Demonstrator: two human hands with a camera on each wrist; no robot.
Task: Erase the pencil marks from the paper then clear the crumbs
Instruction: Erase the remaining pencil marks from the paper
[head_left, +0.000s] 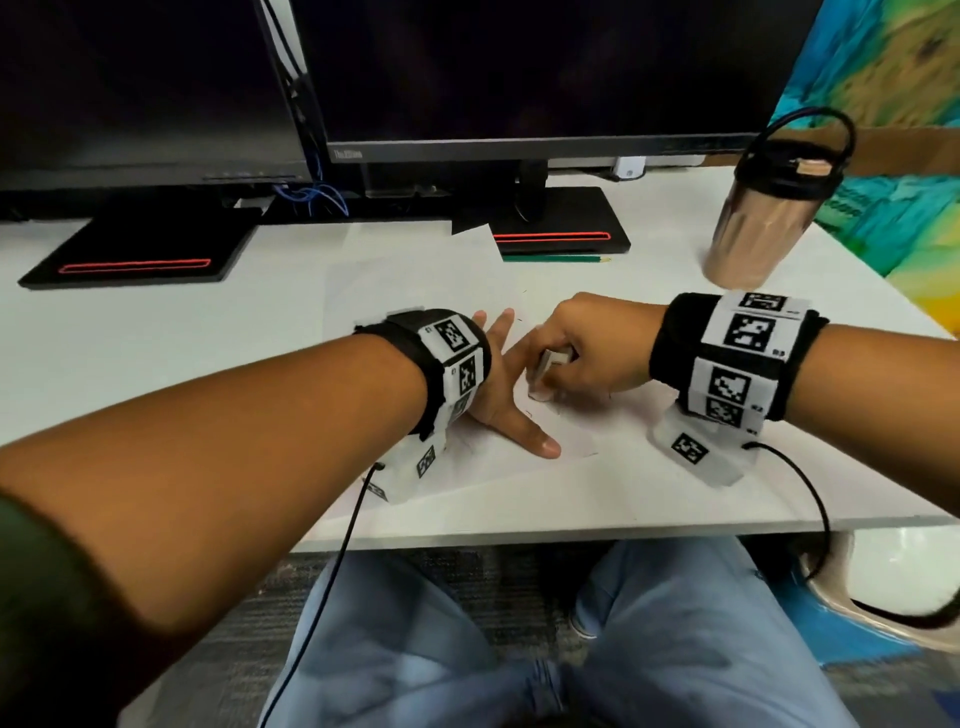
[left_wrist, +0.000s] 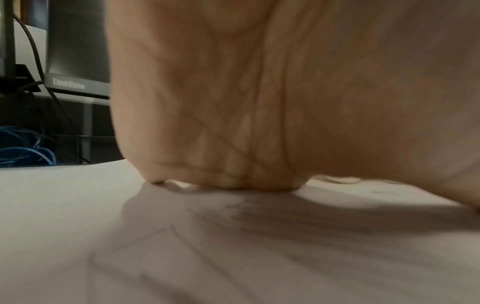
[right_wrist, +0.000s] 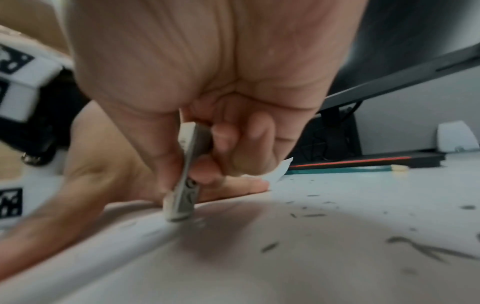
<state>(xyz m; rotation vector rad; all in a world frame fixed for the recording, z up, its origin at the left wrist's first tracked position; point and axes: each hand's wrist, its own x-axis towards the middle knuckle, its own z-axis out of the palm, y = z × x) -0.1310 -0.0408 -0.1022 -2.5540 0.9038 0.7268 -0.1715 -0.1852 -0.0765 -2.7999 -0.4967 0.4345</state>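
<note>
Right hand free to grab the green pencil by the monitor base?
Probably not yet: the right hand grips the eraser on the paper. The green pencil lies unobstructed beyond it.

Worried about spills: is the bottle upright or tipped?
Upright: the bottle stands on its base on the desk, lid on top.
</note>
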